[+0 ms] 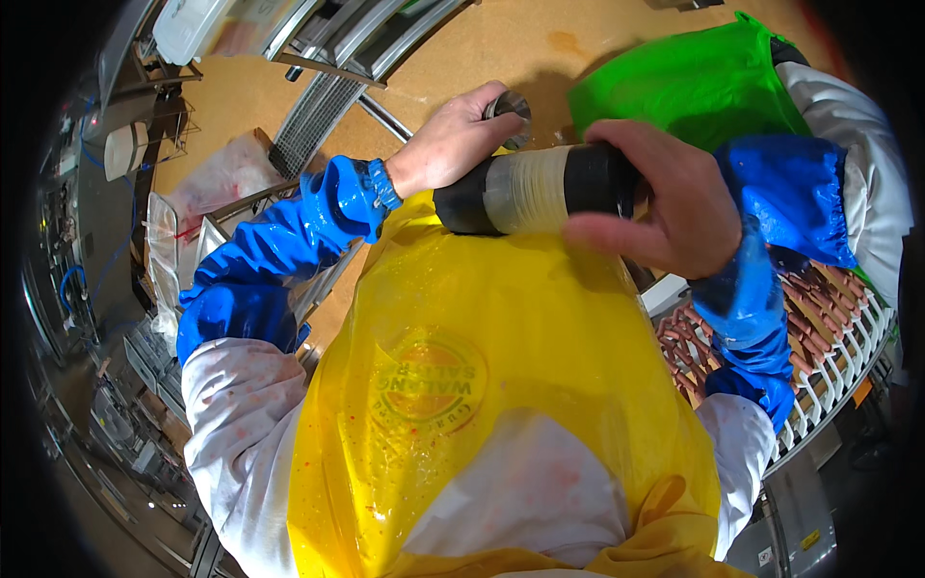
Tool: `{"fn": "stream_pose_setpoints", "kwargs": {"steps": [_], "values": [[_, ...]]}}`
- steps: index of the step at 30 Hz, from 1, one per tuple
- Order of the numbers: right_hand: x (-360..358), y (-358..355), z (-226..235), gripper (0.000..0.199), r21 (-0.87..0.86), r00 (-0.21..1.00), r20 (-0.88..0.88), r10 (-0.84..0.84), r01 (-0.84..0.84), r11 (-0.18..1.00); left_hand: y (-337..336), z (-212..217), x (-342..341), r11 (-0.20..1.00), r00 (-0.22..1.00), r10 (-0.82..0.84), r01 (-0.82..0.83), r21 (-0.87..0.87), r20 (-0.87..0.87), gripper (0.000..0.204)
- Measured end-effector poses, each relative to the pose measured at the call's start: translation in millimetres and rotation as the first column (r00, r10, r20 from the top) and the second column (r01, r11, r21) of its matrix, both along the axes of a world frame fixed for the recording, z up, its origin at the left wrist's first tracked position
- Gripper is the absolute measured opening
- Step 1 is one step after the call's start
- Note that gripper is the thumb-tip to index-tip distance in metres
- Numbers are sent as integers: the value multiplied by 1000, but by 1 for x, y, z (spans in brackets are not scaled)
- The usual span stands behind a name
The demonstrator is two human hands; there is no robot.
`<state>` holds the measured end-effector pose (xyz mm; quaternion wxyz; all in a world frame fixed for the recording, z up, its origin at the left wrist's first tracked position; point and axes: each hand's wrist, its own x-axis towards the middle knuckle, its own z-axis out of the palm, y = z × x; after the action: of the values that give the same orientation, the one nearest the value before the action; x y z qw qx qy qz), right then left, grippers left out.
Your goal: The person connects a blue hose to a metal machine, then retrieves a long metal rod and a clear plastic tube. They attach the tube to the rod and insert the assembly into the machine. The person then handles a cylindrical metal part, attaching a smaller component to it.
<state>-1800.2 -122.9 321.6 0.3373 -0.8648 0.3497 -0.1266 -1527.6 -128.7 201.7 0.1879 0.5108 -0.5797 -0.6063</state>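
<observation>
My left hand (451, 144) is closed around a small round metal piece (508, 118), ribbed and cup-like, whose kind I cannot make out. Just below that hand lies a black cylinder (462, 197), shaped like a flask, with a cream band wrapped round its middle. It is held sideways in front of my yellow apron (482, 318). The fingers and thumb of my right hand (679, 202) curve round its right end, slightly smeared by motion. My palm hides part of that end.
Reddish sausages (819, 308) hang or lie on a white slatted rack (853, 371) at my right. Beyond it stands another person in a green apron (694, 87) with a blue sleeve cover (785, 193). Metal equipment (332, 39) stands at the far left above the tan floor (511, 48).
</observation>
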Motion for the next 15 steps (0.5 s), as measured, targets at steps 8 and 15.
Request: {"fn": "stream_pose_setpoints", "kwargs": {"steps": [8, 15], "values": [[-15, 7, -5, 87, -169, 992, 80, 99, -85, 982, 3, 12, -3, 987, 993, -7, 25, -157, 117, 33], [-26, 13, -73, 32, 59, 994, -4, -114, 114, 992, -2, 13, -12, 952, 990, -38, 77, -295, 136, 32]]}}
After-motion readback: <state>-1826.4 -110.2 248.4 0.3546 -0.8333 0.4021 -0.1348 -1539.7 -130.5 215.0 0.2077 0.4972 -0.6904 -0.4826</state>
